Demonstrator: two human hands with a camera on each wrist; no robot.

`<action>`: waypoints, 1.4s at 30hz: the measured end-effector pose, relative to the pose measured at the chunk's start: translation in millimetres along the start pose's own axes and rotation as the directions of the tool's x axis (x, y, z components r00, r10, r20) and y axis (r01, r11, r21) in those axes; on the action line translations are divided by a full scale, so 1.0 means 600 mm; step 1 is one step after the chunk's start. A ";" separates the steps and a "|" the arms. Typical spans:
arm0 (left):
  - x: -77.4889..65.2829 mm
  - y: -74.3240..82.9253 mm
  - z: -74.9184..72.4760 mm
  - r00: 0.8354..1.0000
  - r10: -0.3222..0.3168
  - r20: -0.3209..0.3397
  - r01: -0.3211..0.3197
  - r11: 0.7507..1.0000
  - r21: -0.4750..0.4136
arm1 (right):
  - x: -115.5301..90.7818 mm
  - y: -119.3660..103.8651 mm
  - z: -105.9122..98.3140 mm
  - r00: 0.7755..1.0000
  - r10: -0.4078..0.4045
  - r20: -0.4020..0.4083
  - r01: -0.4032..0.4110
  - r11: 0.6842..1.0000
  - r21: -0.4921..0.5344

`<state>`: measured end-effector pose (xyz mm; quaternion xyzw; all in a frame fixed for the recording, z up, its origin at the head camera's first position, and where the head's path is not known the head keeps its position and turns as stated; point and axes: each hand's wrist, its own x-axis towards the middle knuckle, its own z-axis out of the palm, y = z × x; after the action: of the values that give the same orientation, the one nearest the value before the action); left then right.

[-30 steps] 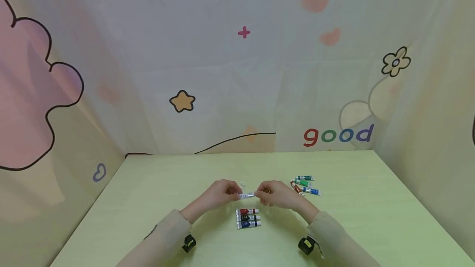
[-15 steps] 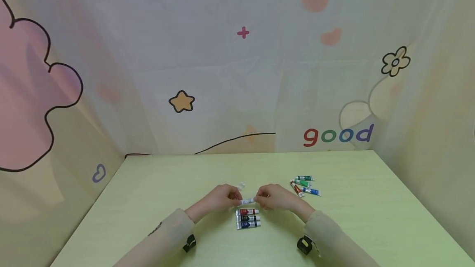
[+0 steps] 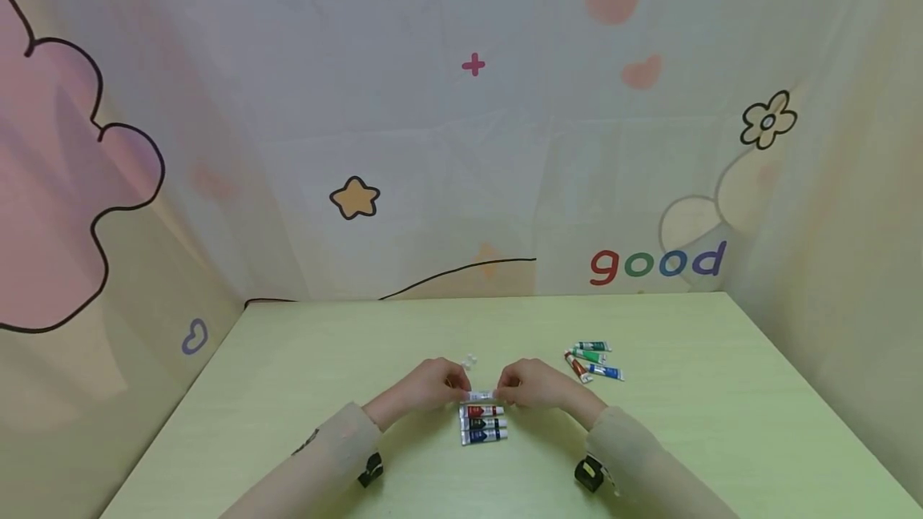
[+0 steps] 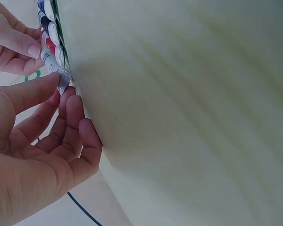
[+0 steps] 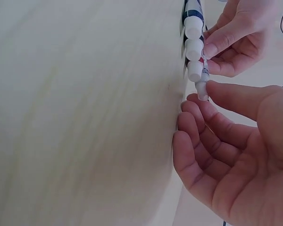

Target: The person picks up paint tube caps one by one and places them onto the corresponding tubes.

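A white paint tube [image 3: 481, 396] lies crosswise between both hands, just beyond a row of three paint tubes. My left hand [image 3: 437, 382] pinches its flat crimped end between thumb and fingers, as the left wrist view shows. At the other end my right hand [image 3: 535, 384] pinches the white cap [image 5: 202, 89]. In the row, the red-labelled tube [image 3: 481, 412] is closest to the white one, then a black-labelled tube [image 3: 483, 424], then a dark blue one [image 3: 484, 437]. Their white caps all point right.
Several loose paint tubes, among them a blue one [image 3: 605, 372] and a green one [image 3: 589, 356], lie in a small pile at the right. Small white bits [image 3: 470, 360] sit on the table [image 3: 324, 359] beyond the hands. A printed curtain [image 3: 433, 126] hangs behind.
Both hands have moved the white paint tube toward the person, from well beyond the row to right beside the red-labelled tube. It has also straightened in line with the row.
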<state>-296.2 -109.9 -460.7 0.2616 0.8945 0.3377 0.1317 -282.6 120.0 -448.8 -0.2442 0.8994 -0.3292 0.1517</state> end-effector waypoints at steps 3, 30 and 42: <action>0.000 0.001 0.000 1.000 0.003 -0.002 -0.003 1.000 -0.004 | -0.001 -0.001 0.001 1.000 0.003 0.000 -0.003 1.000 -0.009; -0.001 0.008 0.001 1.000 -0.015 -0.010 0.015 1.000 0.024 | 0.003 -0.003 0.000 0.999 -0.018 0.034 0.021 0.994 -0.103; 0.001 0.007 0.000 1.000 -0.024 -0.010 0.024 1.000 0.016 | 0.005 -0.002 0.000 0.999 -0.010 0.033 0.013 0.996 -0.090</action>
<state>-294.9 -107.1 -458.2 0.2502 0.9009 0.3302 0.1292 -284.9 117.9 -448.4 -0.2612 0.9094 -0.2852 0.1534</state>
